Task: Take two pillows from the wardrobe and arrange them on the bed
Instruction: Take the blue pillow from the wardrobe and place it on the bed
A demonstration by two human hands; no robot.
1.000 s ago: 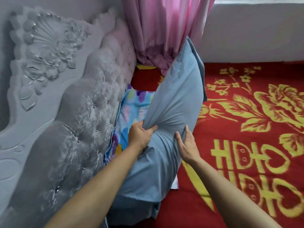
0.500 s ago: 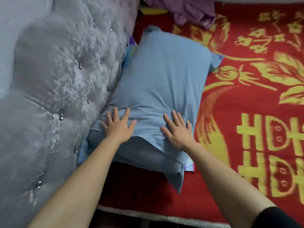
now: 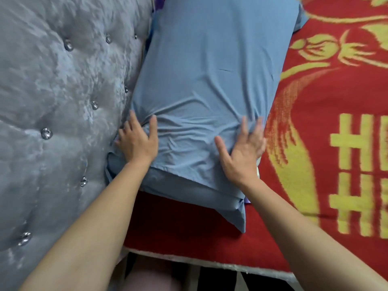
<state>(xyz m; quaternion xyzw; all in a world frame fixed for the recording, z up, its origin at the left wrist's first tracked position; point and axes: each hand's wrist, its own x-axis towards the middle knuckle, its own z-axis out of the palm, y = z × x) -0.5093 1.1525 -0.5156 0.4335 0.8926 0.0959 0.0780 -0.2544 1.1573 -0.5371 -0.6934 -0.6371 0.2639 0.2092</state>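
Observation:
A blue pillow (image 3: 212,66) lies flat on the bed, its left side against the headboard. Under its near end shows the edge of a second blue pillow (image 3: 189,191). My left hand (image 3: 137,141) presses flat on the pillow's near left corner, fingers spread, beside the headboard. Flat on the near right corner rests my right hand (image 3: 241,150), its fingers apart and reaching the pillow's right edge. Neither hand grips the fabric.
A grey tufted headboard (image 3: 63,101) with shiny buttons fills the left side. A red blanket (image 3: 336,143) with yellow patterns covers the bed to the right. The bed's near edge (image 3: 210,262) runs along the bottom, with dark floor below it.
The pillow, held upright a second ago, was laid flat. Both hands have since spread apart toward its near corners, and the camera has moved closer and lower.

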